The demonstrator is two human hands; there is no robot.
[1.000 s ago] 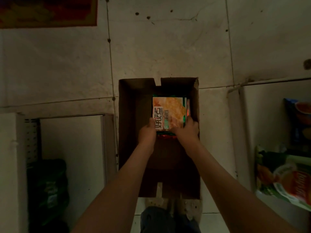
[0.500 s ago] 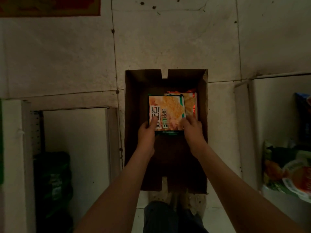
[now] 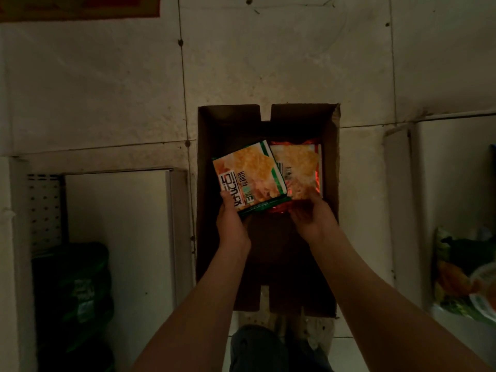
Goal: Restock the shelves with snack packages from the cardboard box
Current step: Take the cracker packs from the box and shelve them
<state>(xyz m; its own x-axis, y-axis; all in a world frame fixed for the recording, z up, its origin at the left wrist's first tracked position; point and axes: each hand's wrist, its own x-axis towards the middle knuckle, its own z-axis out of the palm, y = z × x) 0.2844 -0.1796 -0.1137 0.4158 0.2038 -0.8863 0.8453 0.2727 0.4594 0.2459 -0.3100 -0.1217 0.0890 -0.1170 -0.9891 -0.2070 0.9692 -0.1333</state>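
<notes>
Above the left hand, the flat rectangular snack packet is orange-yellow, green-edged, with a white panel of black lettering. Above the right hand, the second flat packet is orange, red-edged. Around both, the open cardboard box is dark brown.

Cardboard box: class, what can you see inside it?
Inside the cardboard box, a green-edged package, gripped by the left hand, overlaps a red-edged package held by the right hand. Whatever lies beneath them is covered.

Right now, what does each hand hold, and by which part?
The left hand grips the green-edged package by its near left corner; the right hand pinches the red-edged package by its near edge.
</notes>
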